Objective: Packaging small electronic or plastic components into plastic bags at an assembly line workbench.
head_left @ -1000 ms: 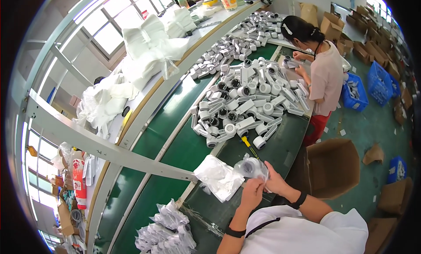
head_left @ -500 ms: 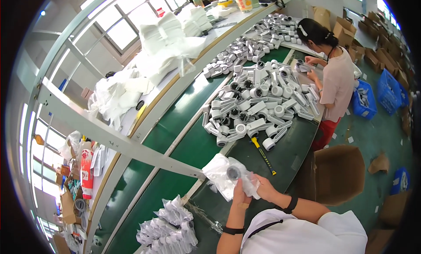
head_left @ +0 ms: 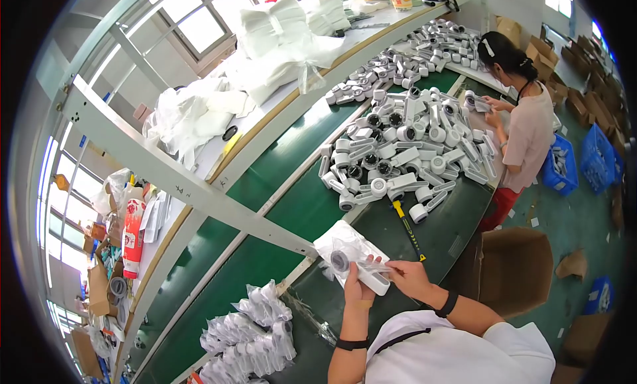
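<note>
My left hand (head_left: 359, 286) is closed round a white device (head_left: 377, 284) with a round grey head and a long flat handle. A clear plastic bag is around it, its film bunched along the handle. My right hand (head_left: 411, 279) pinches the bag's loose film near the handle's end, fingers pressed together. Just beyond my left hand lies a stack of flat clear bags (head_left: 337, 234), partly behind the device. Left of my left forearm, several bagged devices (head_left: 255, 337) lie in rows.
A large heap of unbagged white devices (head_left: 398, 145) covers the bench ahead. A yellow-and-black hammer (head_left: 406, 228) lies at its near edge. An open cardboard box (head_left: 514, 271) stands to the right. A metal shelf post (head_left: 199, 192) slants across the left. A co-worker (head_left: 521, 119) handles a device at far right.
The device in my left hand has tilted so its handle points toward my right hand. My right hand has moved slightly right, drawing out the film. The view has shifted a little.
</note>
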A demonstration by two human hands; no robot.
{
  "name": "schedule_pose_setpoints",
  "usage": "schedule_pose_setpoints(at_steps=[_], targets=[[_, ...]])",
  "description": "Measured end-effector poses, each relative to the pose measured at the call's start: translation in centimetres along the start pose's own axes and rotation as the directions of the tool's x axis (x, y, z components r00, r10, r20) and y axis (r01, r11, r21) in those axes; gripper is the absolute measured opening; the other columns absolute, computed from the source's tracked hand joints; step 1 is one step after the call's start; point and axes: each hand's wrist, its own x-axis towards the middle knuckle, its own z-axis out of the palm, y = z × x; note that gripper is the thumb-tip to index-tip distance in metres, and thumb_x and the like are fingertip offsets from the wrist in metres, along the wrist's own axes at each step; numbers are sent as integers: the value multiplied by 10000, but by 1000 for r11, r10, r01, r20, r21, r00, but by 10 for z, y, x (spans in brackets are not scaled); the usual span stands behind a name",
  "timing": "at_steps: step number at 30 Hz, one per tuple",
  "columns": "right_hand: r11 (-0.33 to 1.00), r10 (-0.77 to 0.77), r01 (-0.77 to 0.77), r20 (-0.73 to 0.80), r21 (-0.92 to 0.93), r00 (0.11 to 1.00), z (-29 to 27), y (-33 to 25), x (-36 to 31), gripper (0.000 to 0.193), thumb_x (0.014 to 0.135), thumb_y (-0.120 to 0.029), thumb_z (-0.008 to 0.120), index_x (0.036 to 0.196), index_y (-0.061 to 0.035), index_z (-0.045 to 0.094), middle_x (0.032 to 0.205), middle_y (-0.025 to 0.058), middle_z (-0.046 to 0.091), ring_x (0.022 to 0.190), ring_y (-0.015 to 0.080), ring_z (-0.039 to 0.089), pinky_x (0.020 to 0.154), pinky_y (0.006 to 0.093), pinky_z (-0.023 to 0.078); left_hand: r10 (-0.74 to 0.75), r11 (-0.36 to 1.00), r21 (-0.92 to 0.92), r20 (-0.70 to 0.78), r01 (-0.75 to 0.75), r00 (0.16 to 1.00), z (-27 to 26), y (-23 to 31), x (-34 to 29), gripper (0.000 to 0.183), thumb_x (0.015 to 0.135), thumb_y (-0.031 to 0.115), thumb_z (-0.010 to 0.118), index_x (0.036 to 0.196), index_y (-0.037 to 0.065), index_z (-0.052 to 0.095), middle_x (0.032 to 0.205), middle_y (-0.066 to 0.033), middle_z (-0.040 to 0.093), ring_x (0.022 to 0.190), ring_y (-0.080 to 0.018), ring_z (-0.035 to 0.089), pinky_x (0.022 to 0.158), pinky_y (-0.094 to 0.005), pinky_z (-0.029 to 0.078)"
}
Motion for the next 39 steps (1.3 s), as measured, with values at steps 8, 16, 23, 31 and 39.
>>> schedule_pose_setpoints(at_steps=[8,16,23,31,39], targets=[[752,388,-342,41,563,921,9,1,-5,206,884,-73,565,1034,48,636,767,80,663,640,97,611,551,232,480,16,998,59,13,-17,1000,1,9,-3,484,966,295,450,1347,25,322,1250,-127,507,1180,-340,483,1005,-536,371],[982,-191,185,-291,-49,937,7,-18,-9,204,787,-140,688,932,-2,651,687,60,636,571,140,582,550,271,466,196,974,130,-62,-186,979,4,-1,1,419,959,251,467,1304,22,399,1229,-130,523,1162,-292,502,999,-484,392],[753,428,-406,84,517,900,34,-33,5,206,830,-171,675,924,8,633,723,40,645,537,81,545,470,210,419,169,968,186,17,-169,985,-10,-4,4,340,932,172,519,1244,47,463,1138,-119,566,996,-254,570,788,-386,490],[551,482,-497,230,670,845,37,-32,10,96,841,-113,650,849,-28,605,760,47,639,589,94,574,482,213,427,209,959,178,75,-219,975,9,6,-5,388,930,263,493,1209,-7,490,1108,-113,571,973,-258,571,805,-379,478],[517,287,-386,270,764,919,35,-24,1,96,850,-31,628,915,-17,559,724,54,607,565,112,577,479,238,464,119,989,75,114,-128,986,21,16,-8,487,945,362,407,1270,1,437,1219,-137,522,1126,-304,513,963,-420,413]])
